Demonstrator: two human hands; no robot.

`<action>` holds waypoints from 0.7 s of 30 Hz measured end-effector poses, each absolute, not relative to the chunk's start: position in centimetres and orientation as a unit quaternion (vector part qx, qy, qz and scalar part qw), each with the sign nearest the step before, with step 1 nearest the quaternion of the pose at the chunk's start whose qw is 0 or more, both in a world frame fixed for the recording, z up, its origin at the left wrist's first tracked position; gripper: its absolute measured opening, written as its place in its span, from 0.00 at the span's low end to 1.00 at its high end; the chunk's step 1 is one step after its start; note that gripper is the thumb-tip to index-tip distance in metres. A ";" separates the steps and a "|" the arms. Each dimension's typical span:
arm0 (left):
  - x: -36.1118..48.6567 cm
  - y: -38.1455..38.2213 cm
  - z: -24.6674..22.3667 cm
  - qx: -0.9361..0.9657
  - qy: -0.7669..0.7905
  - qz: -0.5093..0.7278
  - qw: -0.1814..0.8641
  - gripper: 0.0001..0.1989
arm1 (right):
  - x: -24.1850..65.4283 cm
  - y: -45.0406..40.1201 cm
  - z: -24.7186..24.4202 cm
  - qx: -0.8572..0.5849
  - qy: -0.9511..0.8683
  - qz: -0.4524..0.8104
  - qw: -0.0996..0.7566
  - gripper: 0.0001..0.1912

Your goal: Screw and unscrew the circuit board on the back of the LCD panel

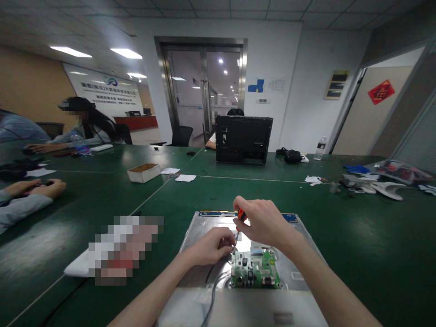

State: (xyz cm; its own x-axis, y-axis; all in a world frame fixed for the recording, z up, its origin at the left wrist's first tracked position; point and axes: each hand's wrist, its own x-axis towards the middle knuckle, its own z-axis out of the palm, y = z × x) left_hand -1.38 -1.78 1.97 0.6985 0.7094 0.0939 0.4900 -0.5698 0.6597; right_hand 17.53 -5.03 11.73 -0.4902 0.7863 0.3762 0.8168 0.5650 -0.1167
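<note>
My right hand (264, 222) grips a screwdriver (242, 214) with an orange and black handle. Its thin shaft points down to the upper left corner of a green circuit board (255, 270). Beside that corner, my left hand (216, 245) has its fingers curled together close to the screwdriver's tip; whatever they pinch is hidden. The board sits on the silver metal back of a flat panel (199, 231), which lies on the table in front of me. Along the panel's far edge runs a narrow blue circuit strip (218, 213). A grey cable (213, 295) leads from the board's left side toward me.
On the green table (361, 245) stand an open cardboard box (144, 173) and a black monitor casing (244, 140). A white packet (80, 265) lies to the left. Metal and plastic parts (357, 183) lie at the right. Other people sit at the left and behind the casing.
</note>
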 end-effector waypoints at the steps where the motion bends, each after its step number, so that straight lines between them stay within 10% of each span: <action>1: -1.4 -1.7 1.9 0.865 0.356 0.196 0.293 0.03 | 17.7 -5.0 11.9 -0.467 -0.861 -0.040 0.199 0.08; 21: -0.9 -0.8 0.2 0.900 0.378 0.188 0.108 0.05 | 18.8 -4.8 12.5 -0.486 -0.845 -0.080 0.208 0.08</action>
State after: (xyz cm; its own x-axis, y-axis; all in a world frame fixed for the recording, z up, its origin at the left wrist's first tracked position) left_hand -0.91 -0.83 0.24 0.6435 0.7213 0.2562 0.6404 -0.6907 0.3360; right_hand 18.85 -4.82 12.49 -0.4406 0.7884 0.4292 0.8547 0.5146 -0.0679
